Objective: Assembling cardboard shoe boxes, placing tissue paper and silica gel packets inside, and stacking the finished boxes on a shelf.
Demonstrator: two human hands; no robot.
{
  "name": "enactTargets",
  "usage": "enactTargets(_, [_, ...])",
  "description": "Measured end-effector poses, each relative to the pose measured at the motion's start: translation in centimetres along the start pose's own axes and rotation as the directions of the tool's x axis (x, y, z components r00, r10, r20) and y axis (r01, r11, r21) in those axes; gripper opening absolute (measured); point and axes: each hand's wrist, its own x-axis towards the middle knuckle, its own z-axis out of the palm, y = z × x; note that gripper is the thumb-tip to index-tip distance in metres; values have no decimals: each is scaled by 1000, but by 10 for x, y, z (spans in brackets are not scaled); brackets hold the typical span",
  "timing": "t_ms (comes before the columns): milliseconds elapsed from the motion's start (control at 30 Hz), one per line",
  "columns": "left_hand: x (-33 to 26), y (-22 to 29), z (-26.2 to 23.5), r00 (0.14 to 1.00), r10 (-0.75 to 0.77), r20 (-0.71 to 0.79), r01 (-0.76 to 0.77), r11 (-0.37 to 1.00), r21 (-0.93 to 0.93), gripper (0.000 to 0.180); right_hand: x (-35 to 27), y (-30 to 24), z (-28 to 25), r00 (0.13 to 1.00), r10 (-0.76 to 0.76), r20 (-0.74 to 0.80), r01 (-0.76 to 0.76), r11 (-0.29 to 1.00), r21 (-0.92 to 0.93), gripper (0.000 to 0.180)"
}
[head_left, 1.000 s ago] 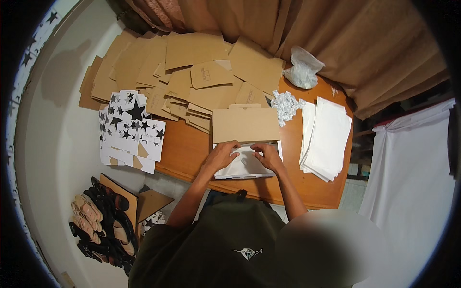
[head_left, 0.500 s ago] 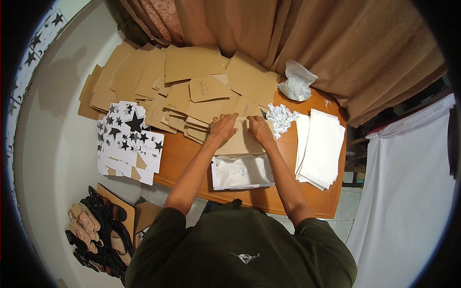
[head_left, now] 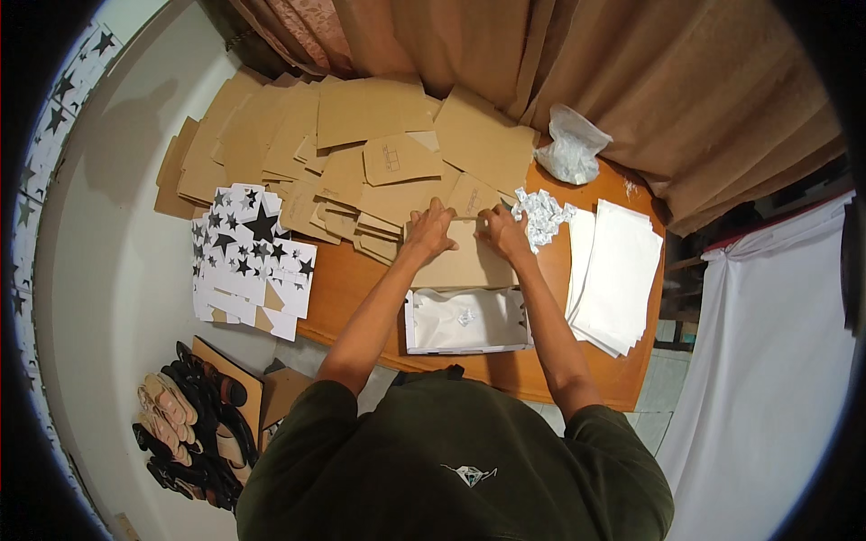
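Observation:
A small cardboard box stands open in front of me, with its brown lid [head_left: 465, 264] folded back away from me. White paper [head_left: 442, 317] lines the inside, and a small silvery-white packet [head_left: 465, 316] lies on it. My left hand [head_left: 430, 231] grips the left part of the lid's far edge, its fingers bent over the edge and its thumb on the near side. Farther right on that edge, my right hand [head_left: 504, 234] holds the lid with curled fingers. Parts of the fingertips are hidden.
Flat cardboard pieces [head_left: 370, 113] cover the table's far side. Star-printed white sheets [head_left: 248, 257] lie left. To the right are small silvery packets [head_left: 541, 218], a plastic bag [head_left: 573, 149] and stacked white paper [head_left: 615, 275]. Shoes [head_left: 194, 424] sit at the lower left.
The whole view has shifted slightly. My right hand has turned a little at the lid's far edge, and both hands remain on it. The box still stands open.

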Motion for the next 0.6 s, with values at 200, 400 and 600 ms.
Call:
enactTargets(200, [-12,25,-34,996,44,-76,-48,998,-42,50,-11,-11,-44,993,-39,-114,55,988,145,23])
enactTargets(400, [-31,44,-62,977,143,-158,-141,990,26,36,-36,-32,-80,981,-64,-183,104,970,219,18])
enactTargets(600, [-72,40,-47,931,261,-257,-262,965,28,33,-75,-51,-93,976,-104,-192,146,965,218,19])
